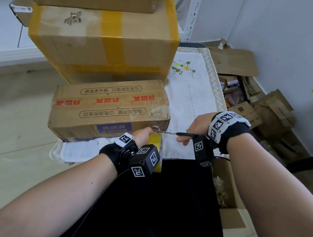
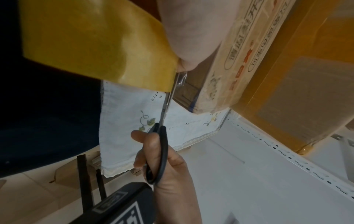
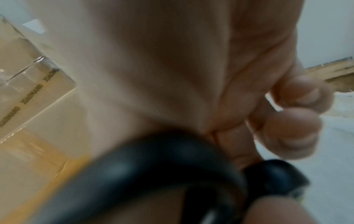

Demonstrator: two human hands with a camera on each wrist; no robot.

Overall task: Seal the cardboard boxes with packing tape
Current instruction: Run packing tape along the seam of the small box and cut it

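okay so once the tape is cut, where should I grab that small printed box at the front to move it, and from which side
Take the small printed box by its two short ends, one hand on each, coming from the near side. It lies long and flat on the cloth-covered table, its far side backs onto the stacked boxes, and both ends look free.

I'd call this a storeroom or packing corner: taped cardboard boxes (image 1: pixel 101 46) stacked high, slotted white metal shelving (image 1: pixel 193 10), flattened cartons (image 1: pixel 258 107) heaped on the floor beside a cloth-covered table (image 1: pixel 194 87)
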